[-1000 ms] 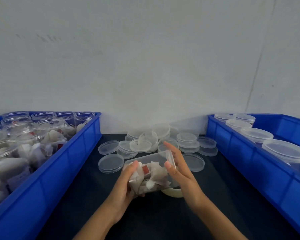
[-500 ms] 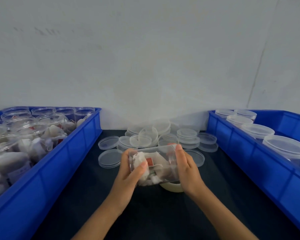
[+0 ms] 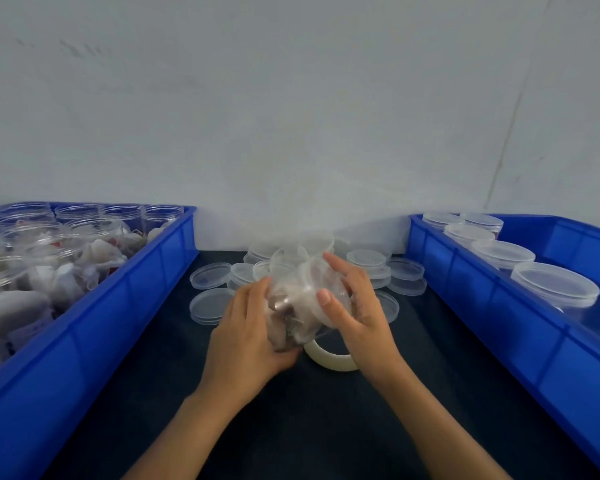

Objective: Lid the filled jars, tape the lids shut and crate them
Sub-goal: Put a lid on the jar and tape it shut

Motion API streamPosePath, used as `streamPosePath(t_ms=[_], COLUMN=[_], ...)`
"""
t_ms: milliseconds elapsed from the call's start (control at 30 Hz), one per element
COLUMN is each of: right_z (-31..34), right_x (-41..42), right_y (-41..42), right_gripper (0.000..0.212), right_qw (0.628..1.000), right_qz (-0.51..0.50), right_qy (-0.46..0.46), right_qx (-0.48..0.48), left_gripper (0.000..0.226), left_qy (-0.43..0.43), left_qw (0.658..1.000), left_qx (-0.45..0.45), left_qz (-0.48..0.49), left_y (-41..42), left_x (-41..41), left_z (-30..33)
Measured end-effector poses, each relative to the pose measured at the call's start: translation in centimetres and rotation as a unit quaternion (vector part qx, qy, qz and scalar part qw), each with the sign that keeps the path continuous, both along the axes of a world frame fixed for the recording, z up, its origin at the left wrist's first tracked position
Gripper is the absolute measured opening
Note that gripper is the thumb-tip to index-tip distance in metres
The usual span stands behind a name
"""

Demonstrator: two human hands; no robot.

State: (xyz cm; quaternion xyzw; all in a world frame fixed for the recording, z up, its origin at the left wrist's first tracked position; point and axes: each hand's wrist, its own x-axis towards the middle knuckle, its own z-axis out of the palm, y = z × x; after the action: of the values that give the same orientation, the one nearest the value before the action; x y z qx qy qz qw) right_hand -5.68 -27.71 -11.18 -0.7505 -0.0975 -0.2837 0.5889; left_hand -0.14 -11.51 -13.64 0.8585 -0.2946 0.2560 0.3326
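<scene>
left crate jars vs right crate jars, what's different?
Jars in the left crate stand open, with no lids, threaded rims bare; jars in the right crate carry clear flat lids. The left jars are crowded, with white sachets showing; the right jars stand in a neat line, contents hard to see. Both sets are clear plastic, upright, in blue crates.
</scene>
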Motion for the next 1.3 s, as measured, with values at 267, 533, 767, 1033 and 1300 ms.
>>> streamPosePath(t_ms=[267, 533, 767, 1033, 1300], right_z=[-3.1, -3.1, -2.4, -2.0, -1.5], right_x=[0.7, 1.0, 0.4, 0.3, 0.0], right_y=[-0.5, 0.8, 0.6, 0.6, 0.6], right_gripper=[0.044, 0.024, 0.019, 0.017, 0.015], right_qw=[0.909, 0.844, 0.931, 0.954, 0.972], right_qz=[-0.17, -0.199, -0.124, -0.136, -0.026], right_qy=[0.208, 0.236, 0.328, 0.266, 0.23], right_qx=[-0.319, -0.439, -0.106, -0.022, 0.03], left_gripper=[0.081, 0.081, 0.099, 0.017, 0.022], left_qy=[0.246, 0.26, 0.17, -0.228, -0.063], left_qw=[0.949, 0.948, 0.966, 0.967, 0.984], left_qx=[-0.196, -0.181, -0.193, -0.104, -0.032], left_qz=[0.028, -0.002, -0.002, -0.036, -0.162], left_y=[0.6, 0.7, -0.2, -0.4, -0.7], left_x=[1.7, 2.4, 0.3, -1.3, -2.0], left_z=[-2.1, -2.8, -1.9, -0.2, -0.4])
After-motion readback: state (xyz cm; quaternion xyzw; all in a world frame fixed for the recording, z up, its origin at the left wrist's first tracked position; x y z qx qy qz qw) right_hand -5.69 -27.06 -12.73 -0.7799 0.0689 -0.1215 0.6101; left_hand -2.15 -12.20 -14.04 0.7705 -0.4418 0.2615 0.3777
